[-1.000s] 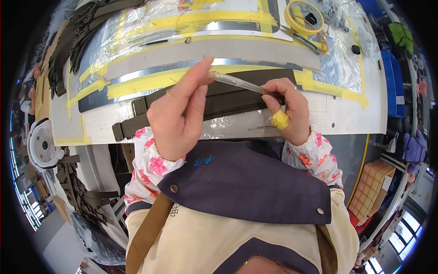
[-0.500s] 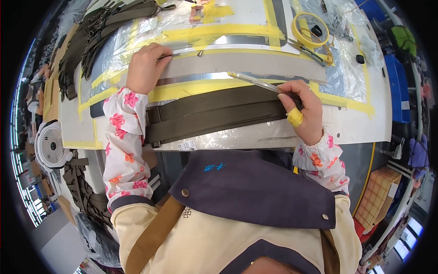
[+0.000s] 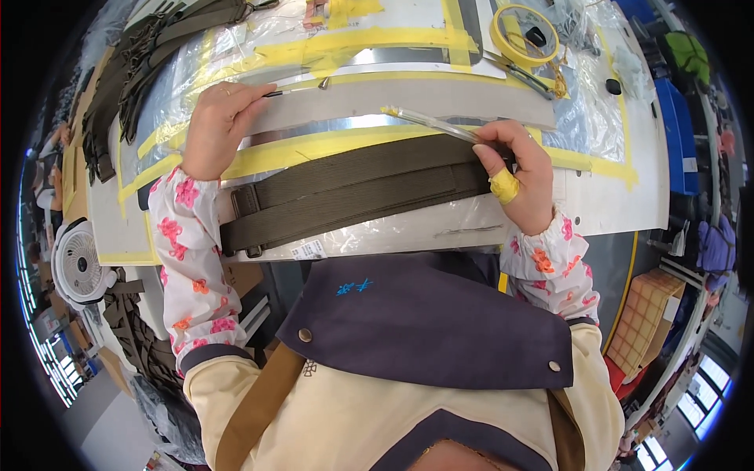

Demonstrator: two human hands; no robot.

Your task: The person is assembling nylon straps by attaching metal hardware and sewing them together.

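On the table (image 3: 609, 206), a dark olive webbing strap (image 3: 338, 191) is lying in front of the person, between and partly below the two hands. Its ribbed weave is showing clearly, and its flat bands are running side by side on a slant, climbing toward the right. A dark buckle (image 3: 245, 201) is sitting at its left end, and a small white label (image 3: 309, 250) is lying just beside its near edge. The right hand (image 3: 522, 169) is closing thumb and fingers around a slender pen-like tool (image 3: 433, 123), which is slanting above the strap's far edge. Its barrel is looking clear and pale, and its yellowish tip is pointing up and left. Yellow tape (image 3: 504, 186) is wrapping the thumb. The left hand (image 3: 216, 129) is pinching, fingertips together, the dark end of a thin tool (image 3: 294, 92); this one is ending in a small shiny metal head over the grey strip (image 3: 416, 98). Farther off, a yellow tape roll (image 3: 496, 33) is lying near a cutting tool (image 3: 528, 77).
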